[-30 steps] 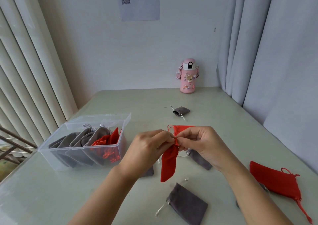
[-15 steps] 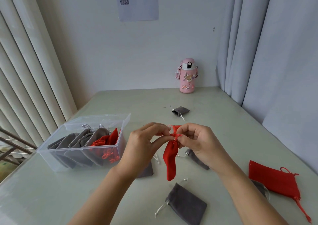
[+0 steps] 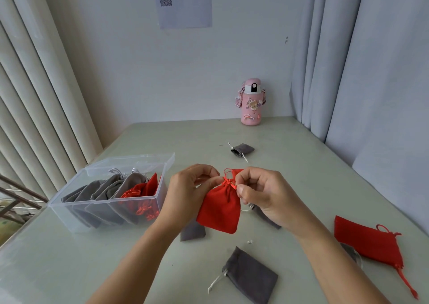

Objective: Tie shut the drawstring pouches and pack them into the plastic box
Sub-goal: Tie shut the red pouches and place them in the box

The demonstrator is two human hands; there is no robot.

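Nearest you, a grey pouch (image 3: pixel 251 278) lies flat on the table (image 3: pixel 69 269), mouth slack and white cord trailing left; it is not yet tied. At the near right a second red pouch (image 3: pixel 369 243) lies flat as well, its cord running toward the table edge, with something grey partly hidden beneath it.

Just beyond, you hold the red pouch (image 3: pixel 219 207) in the air at the centre, its body hanging below your fingers and its neck already gathered. Your left hand (image 3: pixel 190 192) has its fingers curled, thumb and forefinger pinching the drawstring (image 3: pixel 228 182) on the left of the neck. Your right hand (image 3: pixel 262 192) is curled too and pinches the cord on the right side. A small red loop stands above the gather. Two more grey pouches lie on the table under your hands, partly hidden.

The step in hand looks like tying this pouch shut. Whether the knot is snug is too small to tell. The next move likely calls for a firm pull outward on both cord ends, then a carry to the left.

The plastic box (image 3: pixel 99 202) sits there, open, with grey pouches stacked on edge and red ones at its right end, where a little room seems left. Farther off lies a small grey pouch (image 3: pixel 242 150), and a pink bottle (image 3: pixel 251 102) stands against the wall.
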